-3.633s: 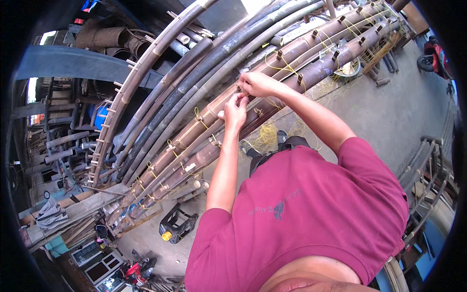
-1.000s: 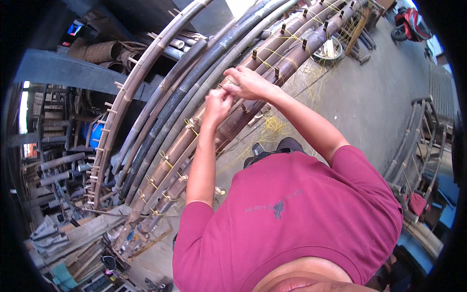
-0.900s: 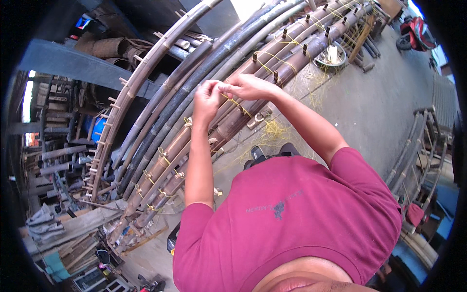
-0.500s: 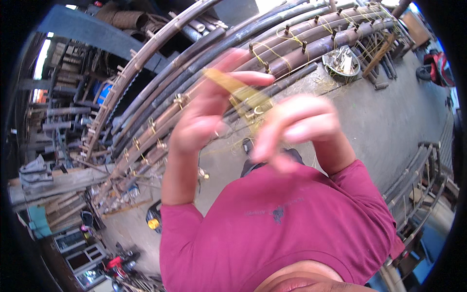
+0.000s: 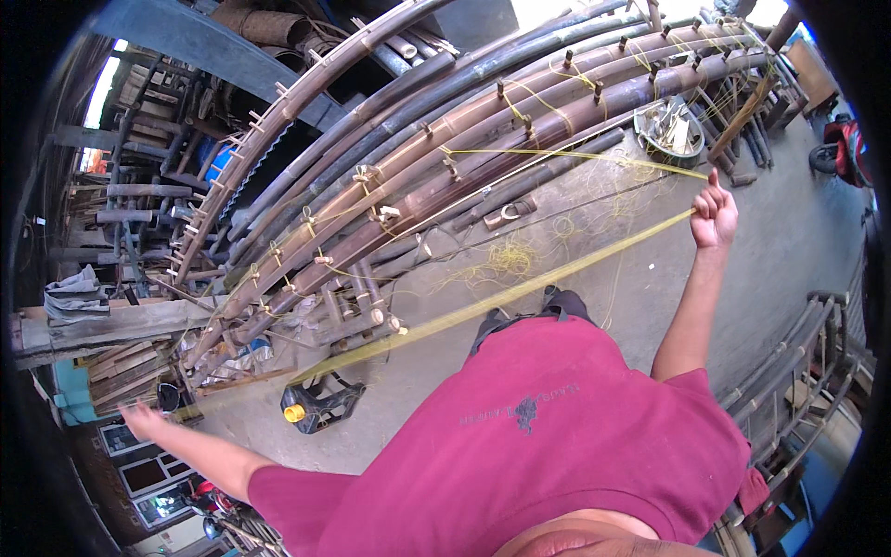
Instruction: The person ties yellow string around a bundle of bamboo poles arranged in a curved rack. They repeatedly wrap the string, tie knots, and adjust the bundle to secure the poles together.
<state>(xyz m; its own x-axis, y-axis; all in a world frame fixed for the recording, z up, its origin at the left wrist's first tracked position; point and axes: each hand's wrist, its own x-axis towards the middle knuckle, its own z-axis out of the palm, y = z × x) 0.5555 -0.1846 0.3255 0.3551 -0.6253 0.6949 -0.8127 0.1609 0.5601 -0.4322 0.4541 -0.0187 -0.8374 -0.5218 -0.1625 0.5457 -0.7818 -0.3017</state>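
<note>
My right hand [image 5: 715, 215], raised at the right, is closed on a yellow cord with one finger pointing up. From it the cord [image 5: 557, 273] runs as a blurred, straight band down across my front to my left hand [image 5: 141, 420], stretched far out at the lower left. Motion smears the left fingers, but the cord leads to them. Another yellow length goes from the right hand to a peg on the long bamboo poles [image 5: 640, 89]. Loose cord [image 5: 509, 258] lies tangled on the floor beyond my feet.
Several long poles with pegs and cord ties curve across the far side. A basin [image 5: 670, 153] of offcuts stands at the far right. Near my left arm is a black jerrycan [image 5: 325, 406] with a yellow cap. A bamboo frame [image 5: 789, 357] stands at the right.
My hands, close together before my chest, have moved wide apart: the left out to the lower left, the right to the right. The bunched yellow cord is now stretched between them.
</note>
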